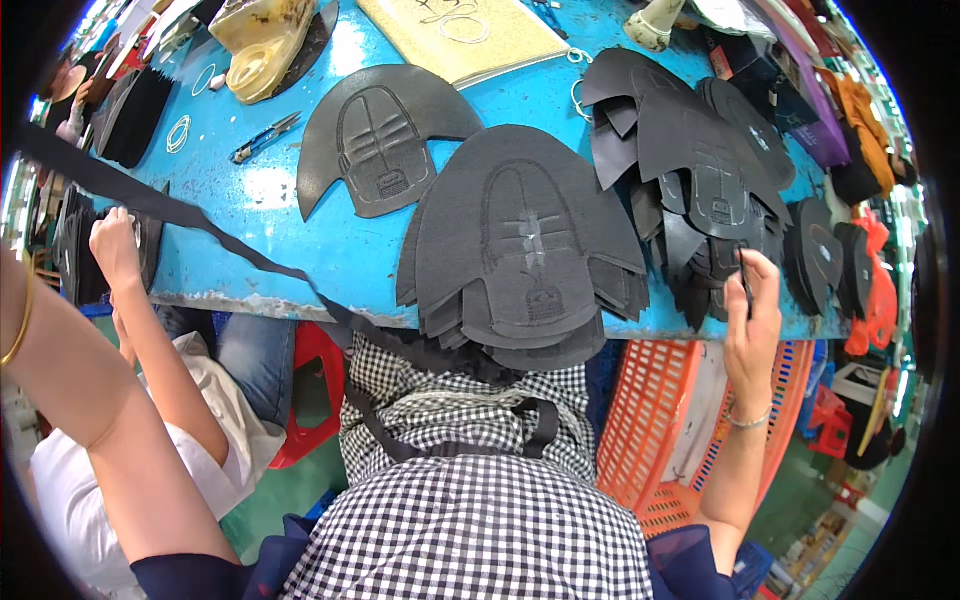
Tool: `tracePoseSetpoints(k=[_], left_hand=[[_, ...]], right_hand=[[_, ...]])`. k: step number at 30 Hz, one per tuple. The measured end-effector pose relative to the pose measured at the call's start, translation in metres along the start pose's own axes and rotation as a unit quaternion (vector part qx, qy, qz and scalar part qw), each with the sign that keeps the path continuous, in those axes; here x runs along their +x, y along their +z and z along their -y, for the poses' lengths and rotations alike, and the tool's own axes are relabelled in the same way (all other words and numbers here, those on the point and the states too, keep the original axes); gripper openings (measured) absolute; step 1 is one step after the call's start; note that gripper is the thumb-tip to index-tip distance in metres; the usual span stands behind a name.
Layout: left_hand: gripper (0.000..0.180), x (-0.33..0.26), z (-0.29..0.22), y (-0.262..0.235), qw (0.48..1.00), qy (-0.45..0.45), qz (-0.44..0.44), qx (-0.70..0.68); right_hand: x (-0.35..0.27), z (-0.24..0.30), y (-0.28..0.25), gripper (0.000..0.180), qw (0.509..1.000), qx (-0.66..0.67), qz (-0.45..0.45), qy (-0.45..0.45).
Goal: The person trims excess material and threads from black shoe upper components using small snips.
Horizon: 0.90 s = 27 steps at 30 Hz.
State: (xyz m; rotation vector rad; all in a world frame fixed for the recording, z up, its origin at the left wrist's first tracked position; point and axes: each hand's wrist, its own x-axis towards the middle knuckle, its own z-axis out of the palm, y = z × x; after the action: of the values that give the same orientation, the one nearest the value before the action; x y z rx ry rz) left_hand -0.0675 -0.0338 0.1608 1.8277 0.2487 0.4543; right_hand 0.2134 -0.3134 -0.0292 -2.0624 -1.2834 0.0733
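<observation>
My left forearm (160, 470), with a gold bangle, reaches up to the left edge, where the hand passes out of the picture. A long black fabric strip (230, 240) runs from the upper left down across the table to my lap. My right hand (752, 325) is closed in a pinch around a thin dark thing (743, 268), too small to name. Beside it lies a heap of black shoe-upper pieces (712, 165). Straight ahead, a stack of similar dark grey uppers (530, 240) overhangs the table's front edge. Behind that stack sits another black upper (375, 140).
On the blue table (230, 190) lie thread snips (266, 138), a yellow board (470, 40) and a cream machine part (262, 45). An orange plastic basket (650, 420) stands below at right. A co-worker's hand (115, 250) is at left, near dark stacked pieces (78, 240).
</observation>
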Motion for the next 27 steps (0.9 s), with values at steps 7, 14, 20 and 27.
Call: tracePoseSetpoints(k=[7, 14, 20, 27], left_hand=[[0.010, 0.031, 0.095, -0.001, 0.950, -0.167, 0.226, 0.137], [0.016, 0.058, 0.160, 0.041, 0.914, -0.110, 0.338, 0.197], [0.013, 0.065, 0.188, 0.052, 0.910, -0.048, 0.338, 0.236], [0.014, 0.066, 0.187, 0.057, 0.894, -0.001, 0.342, 0.288]], right_hand=[[0.014, 0.042, 0.038, 0.010, 0.951, 0.247, 0.167, 0.086], [0.040, 0.049, 0.060, 0.008, 0.943, 0.221, 0.211, 0.130], [0.045, 0.051, 0.060, 0.006, 0.949, 0.167, 0.240, 0.118], [0.073, 0.058, 0.063, 0.022, 0.931, 0.053, 0.296, -0.207]])
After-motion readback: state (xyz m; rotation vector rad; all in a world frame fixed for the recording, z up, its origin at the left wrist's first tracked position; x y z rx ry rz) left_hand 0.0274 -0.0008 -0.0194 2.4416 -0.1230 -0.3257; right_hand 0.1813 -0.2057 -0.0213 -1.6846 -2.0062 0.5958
